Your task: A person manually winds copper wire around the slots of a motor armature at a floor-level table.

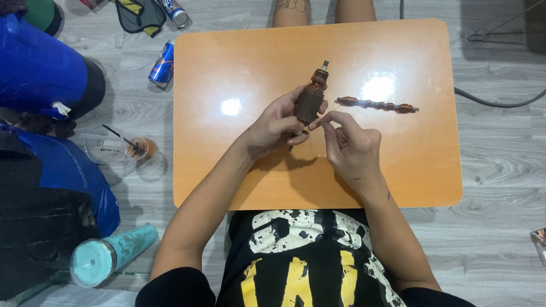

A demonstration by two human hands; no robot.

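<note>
Head view: left hand (274,126) grips the motor rotor (310,101) on the table (239,62); right hand (350,149) pinches thin wire beside it, windings seemingly partly stripped; a shaft (376,105) lies right of the rotor

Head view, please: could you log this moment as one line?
left hand: grips motor armature | right hand: pinches at its side | spare shaft: on orange table

Bright, even overhead light; two white glare spots on the glossy orange worktop (398,170). Soft shadows beneath the forearms. Focus sharp, edges slightly bowed.
</note>
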